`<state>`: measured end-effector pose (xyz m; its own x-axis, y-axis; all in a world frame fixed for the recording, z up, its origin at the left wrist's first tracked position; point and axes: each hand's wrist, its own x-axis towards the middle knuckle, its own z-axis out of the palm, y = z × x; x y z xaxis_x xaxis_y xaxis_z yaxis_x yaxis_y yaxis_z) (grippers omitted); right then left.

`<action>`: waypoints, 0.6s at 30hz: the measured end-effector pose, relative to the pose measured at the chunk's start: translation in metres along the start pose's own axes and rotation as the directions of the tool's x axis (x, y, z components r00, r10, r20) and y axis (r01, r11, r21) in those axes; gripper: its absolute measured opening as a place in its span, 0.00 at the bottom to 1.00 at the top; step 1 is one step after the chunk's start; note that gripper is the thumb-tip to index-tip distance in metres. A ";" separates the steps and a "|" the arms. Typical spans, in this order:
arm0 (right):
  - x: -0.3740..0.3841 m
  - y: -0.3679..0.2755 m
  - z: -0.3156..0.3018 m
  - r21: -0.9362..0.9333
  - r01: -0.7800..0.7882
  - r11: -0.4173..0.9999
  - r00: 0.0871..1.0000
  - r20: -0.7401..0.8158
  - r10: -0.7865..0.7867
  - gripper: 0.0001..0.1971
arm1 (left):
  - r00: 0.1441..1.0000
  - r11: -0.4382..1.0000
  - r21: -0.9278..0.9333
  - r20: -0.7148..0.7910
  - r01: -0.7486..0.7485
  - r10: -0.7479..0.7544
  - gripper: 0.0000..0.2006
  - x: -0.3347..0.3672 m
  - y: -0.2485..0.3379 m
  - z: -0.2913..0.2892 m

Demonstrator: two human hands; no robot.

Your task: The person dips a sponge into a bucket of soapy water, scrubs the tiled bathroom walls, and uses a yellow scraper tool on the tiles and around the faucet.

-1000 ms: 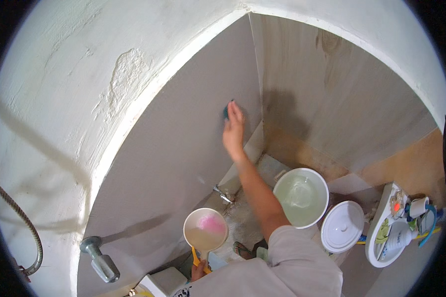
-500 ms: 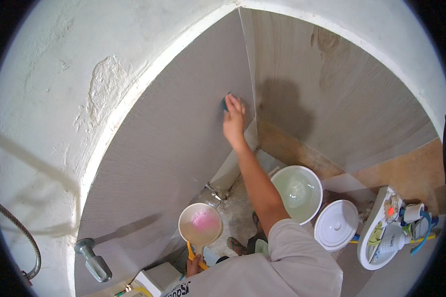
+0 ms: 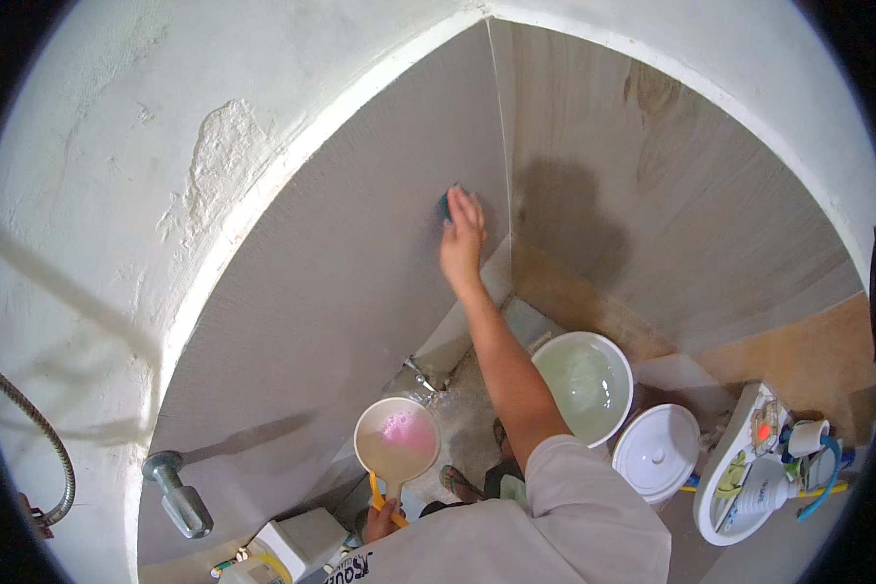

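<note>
A right hand [image 3: 464,237] grips a dark teal scrub pad [image 3: 445,207] against a smooth, faintly streaked gray wall [image 3: 360,243], just left of the corner where a wood-grained panel [image 3: 672,165] meets it. The fingers point up the wall and lie close together over the pad, hiding part of it; the wrist is nearly in line with a bare forearm that slants up and leftward from a pale fabric sleeve [image 3: 594,487], the arm almost straight.

Low at the body's other side, a left hand [image 3: 382,521] closes around the handle of a round, cream-colored dipper [image 3: 393,484], along with a slim orange-yellow handle [image 3: 376,494] that crosses it. Some of its fingers are hidden. Pink, bubbly foam [image 3: 406,428] floats in the dipper's bowl.

Beneath the outstretched arm, a round white bucket [image 3: 630,389] holds clear, faintly greenish liquid, its surface catching the light. A circular white lid [image 3: 656,457] with a small central knob is just beside it. Farther right, a glossy white oval fixture [image 3: 715,487] bears a ribbed white container [image 3: 761,487] and a crumpled yellow-green cloth [image 3: 731,474]. A shiny metal tap [image 3: 420,376] juts near the wall's base, above the dipper. At upper left, rough, flaking plaster [image 3: 226,151] scars the white paintwork; a ribbed metal hose [image 3: 54,438] curves below.
</note>
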<state>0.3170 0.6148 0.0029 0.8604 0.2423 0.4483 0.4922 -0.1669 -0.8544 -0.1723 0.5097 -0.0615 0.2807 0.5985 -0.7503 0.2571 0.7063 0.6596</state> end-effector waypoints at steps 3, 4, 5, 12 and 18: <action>0.004 0.013 0.005 0.133 0.045 0.990 0.999 -0.006 -0.044 0.29 | 1.000 0.995 0.103 -0.020 0.016 -0.014 0.14 -0.003 0.001 0.003; -0.002 0.010 0.007 0.134 0.049 0.990 0.999 -0.004 -0.049 0.29 | 0.998 0.997 0.071 -0.062 -0.007 0.012 0.14 -0.004 -0.002 0.006; -0.021 -0.003 0.012 0.120 0.026 0.992 0.997 0.063 -0.034 0.28 | 0.993 0.999 0.026 -0.112 -0.035 0.038 0.14 -0.008 -0.007 0.005; -0.001 0.010 0.005 0.161 -0.013 0.987 1.000 0.014 0.011 0.27 | 0.999 0.990 0.137 -0.020 -0.042 0.045 0.14 -0.003 0.000 0.006; 0.011 0.025 0.002 0.085 0.057 0.995 0.998 -0.006 -0.057 0.24 | 0.999 0.999 0.052 -0.031 0.010 -0.009 0.14 0.009 -0.010 -0.001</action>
<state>0.3384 0.6152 -0.0142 0.8317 0.2456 0.4980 0.5277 -0.0705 -0.8465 -0.1735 0.5092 -0.0749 0.2496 0.6038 -0.7570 0.3075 0.6919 0.6533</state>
